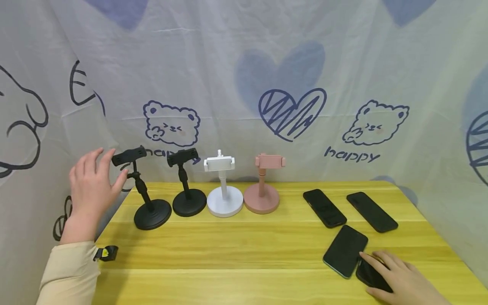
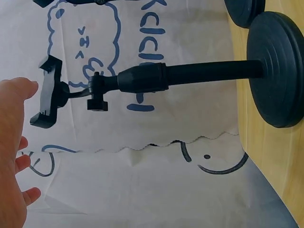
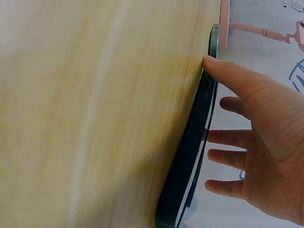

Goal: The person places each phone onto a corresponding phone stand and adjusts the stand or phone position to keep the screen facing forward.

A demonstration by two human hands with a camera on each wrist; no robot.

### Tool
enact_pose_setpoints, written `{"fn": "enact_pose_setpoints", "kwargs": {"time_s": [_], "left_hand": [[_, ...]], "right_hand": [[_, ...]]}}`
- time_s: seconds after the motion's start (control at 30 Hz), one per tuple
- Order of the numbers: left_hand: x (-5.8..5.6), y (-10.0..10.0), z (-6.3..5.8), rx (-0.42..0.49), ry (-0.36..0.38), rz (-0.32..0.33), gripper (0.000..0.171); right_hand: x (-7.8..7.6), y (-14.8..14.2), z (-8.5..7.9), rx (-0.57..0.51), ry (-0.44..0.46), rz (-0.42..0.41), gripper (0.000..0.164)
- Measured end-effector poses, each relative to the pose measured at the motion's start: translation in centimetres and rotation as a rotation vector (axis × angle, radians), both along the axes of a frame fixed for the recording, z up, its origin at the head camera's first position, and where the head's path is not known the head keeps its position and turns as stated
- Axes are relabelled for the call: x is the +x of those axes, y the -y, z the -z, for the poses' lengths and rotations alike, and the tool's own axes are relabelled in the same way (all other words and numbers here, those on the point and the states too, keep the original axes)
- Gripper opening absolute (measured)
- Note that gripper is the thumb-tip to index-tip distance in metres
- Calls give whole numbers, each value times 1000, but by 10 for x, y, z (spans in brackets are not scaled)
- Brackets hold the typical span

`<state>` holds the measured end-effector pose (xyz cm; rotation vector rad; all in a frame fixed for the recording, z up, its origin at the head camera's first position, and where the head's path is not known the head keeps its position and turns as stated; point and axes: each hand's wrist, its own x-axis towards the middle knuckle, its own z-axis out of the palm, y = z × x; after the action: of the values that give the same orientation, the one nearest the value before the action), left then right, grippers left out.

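On the left, my left hand (image 1: 91,182) is raised beside the clamp head of the nearest black phone stand (image 1: 142,192), fingers spread and nothing held. The left wrist view shows its thumb close to the stand's clamp (image 2: 47,92). My right hand (image 1: 402,279) is over a black smartphone (image 1: 371,275) at the front right. In the right wrist view, the thumb is at this phone's (image 3: 183,161) long edge, and the other fingers extend over its face, not curled round it. Another smartphone (image 1: 346,250) lies just beside it.
A second black stand (image 1: 189,202), a white stand (image 1: 225,201) and a pink stand (image 1: 262,198) line the table's back edge. Two more smartphones (image 1: 325,207) (image 1: 372,212) lie at the right rear. A printed cloth (image 1: 228,84) hangs behind the wooden table (image 1: 228,250).
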<state>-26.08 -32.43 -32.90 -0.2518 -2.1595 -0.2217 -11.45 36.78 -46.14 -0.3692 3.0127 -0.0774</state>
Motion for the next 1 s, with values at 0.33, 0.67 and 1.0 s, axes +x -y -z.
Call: {"fn": "enact_pose_setpoints", "kwargs": {"time_s": [0.33,0.67,1.0], "left_hand": [[-11,-3,4,-18,138,-47,65],[-15,-3,0,40,213,-58,68],[-17,-4,-2,33,250,-76,69]], "right_hand": [[0,-2,3,-39,88,37,84],[-5,0,-2,-100,78,-4,75],[-8,3,-5,-86,115,6,76]]}}
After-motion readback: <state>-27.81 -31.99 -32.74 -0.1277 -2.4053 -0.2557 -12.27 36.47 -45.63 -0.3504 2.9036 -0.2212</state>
